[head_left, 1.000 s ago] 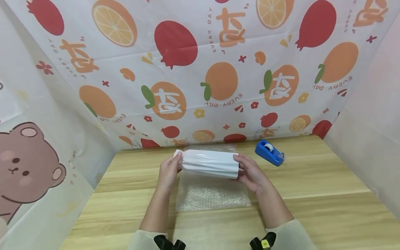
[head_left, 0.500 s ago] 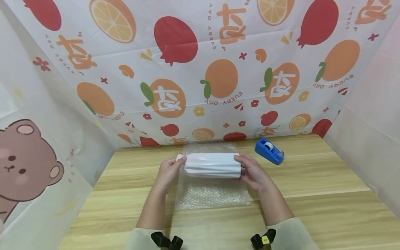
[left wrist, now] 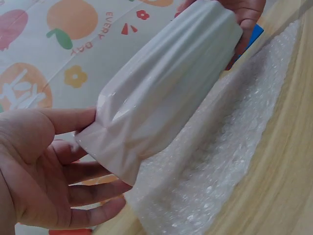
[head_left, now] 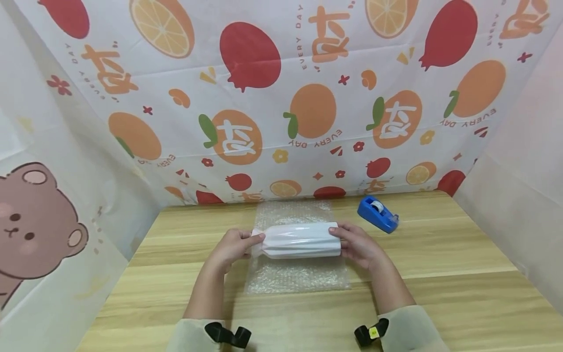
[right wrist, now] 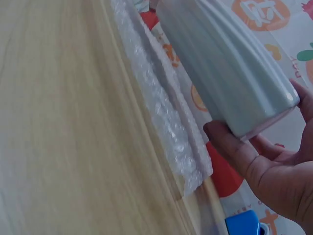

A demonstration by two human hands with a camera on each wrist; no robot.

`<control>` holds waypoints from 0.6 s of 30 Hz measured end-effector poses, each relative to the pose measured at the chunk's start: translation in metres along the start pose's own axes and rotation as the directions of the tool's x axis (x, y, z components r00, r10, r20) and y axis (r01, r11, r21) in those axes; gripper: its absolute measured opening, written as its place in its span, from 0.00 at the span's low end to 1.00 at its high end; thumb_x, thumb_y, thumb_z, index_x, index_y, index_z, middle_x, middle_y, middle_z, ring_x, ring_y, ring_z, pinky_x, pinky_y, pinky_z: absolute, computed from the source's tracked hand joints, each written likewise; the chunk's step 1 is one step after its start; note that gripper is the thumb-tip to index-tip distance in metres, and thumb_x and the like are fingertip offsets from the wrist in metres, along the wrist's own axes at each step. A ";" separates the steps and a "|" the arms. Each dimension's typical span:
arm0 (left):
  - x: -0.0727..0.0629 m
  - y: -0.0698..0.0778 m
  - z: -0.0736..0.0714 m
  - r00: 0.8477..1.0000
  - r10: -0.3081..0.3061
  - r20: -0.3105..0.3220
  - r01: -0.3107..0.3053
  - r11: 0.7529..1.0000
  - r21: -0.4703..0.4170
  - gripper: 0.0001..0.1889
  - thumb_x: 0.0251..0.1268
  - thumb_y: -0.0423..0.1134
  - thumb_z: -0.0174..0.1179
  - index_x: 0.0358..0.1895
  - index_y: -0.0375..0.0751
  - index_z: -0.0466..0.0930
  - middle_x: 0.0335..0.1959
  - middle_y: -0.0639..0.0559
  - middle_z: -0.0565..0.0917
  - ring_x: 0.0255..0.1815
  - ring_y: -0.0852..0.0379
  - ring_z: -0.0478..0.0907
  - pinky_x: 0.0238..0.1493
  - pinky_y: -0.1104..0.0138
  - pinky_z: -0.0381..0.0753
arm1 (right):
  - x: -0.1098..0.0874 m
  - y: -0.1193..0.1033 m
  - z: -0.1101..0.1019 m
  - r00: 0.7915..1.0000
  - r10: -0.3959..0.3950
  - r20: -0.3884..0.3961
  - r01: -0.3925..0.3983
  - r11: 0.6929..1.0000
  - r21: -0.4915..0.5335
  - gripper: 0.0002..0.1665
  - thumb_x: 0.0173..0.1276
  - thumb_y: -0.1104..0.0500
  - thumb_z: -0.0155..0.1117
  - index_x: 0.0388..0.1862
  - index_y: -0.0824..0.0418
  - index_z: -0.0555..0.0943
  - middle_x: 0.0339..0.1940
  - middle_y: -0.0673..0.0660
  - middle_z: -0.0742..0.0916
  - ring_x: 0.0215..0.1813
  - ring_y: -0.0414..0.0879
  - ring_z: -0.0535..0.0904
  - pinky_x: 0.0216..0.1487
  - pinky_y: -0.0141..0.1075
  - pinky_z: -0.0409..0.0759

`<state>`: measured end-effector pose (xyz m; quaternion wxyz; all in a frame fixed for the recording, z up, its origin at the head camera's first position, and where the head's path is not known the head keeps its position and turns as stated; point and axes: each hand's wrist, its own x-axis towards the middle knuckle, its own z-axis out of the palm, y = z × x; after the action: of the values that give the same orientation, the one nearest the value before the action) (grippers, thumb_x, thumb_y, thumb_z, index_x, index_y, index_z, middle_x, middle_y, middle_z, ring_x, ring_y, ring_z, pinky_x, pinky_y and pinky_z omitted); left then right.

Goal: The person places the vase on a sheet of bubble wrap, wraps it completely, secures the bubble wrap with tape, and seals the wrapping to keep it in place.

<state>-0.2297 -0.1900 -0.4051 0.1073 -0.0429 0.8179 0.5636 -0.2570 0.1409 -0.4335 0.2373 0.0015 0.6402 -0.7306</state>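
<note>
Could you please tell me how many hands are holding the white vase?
2. The left hand holds the narrower end of the white vase, and the right hand grips the wider end. No other hand shows.

The vase [head_left: 302,241] spans the gap, neck at the left fingers [left wrist: 100,192], base at the right fingers [right wrist: 227,139]. Below and between them, I see bubble wrap [head_left: 299,277] on the tabletop [head_left: 440,244]; the tape dispenser [head_left: 377,215] sits beyond the right ones, farther right; a cloth [head_left: 274,122] hangs behind.
</note>
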 end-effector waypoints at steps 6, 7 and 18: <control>0.001 -0.002 -0.004 1.000 -0.021 0.004 0.021 0.999 0.045 0.19 0.63 0.46 0.65 0.19 0.37 0.77 0.56 0.44 0.80 0.56 0.52 0.73 0.47 0.53 0.83 | 0.000 0.005 -0.003 0.999 0.036 0.009 -0.035 0.997 -0.075 0.45 0.67 0.46 0.66 0.73 0.68 0.61 0.61 0.64 0.81 0.52 0.50 0.84 0.55 0.47 0.81; 0.000 -0.003 -0.005 1.000 -0.023 0.002 0.023 0.998 0.052 0.20 0.63 0.45 0.65 0.16 0.38 0.74 0.57 0.44 0.80 0.56 0.52 0.73 0.47 0.53 0.83 | 0.000 0.005 -0.004 0.999 0.038 0.012 -0.037 0.995 -0.092 0.45 0.67 0.46 0.66 0.73 0.69 0.60 0.61 0.65 0.81 0.52 0.49 0.84 0.56 0.47 0.81; -0.003 -0.002 -0.005 0.999 -0.036 0.008 0.034 0.989 0.146 0.17 0.61 0.47 0.67 0.28 0.33 0.87 0.43 0.50 0.82 0.40 0.57 0.74 0.44 0.54 0.83 | -0.002 0.003 -0.004 0.999 0.040 -0.006 -0.041 0.988 -0.150 0.47 0.67 0.45 0.66 0.74 0.69 0.60 0.63 0.66 0.79 0.54 0.50 0.82 0.54 0.48 0.82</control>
<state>-0.2271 -0.1958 -0.4049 0.1246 -0.0463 0.8556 0.5003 -0.2547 0.1451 -0.4366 0.2508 -0.0024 0.6936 -0.6753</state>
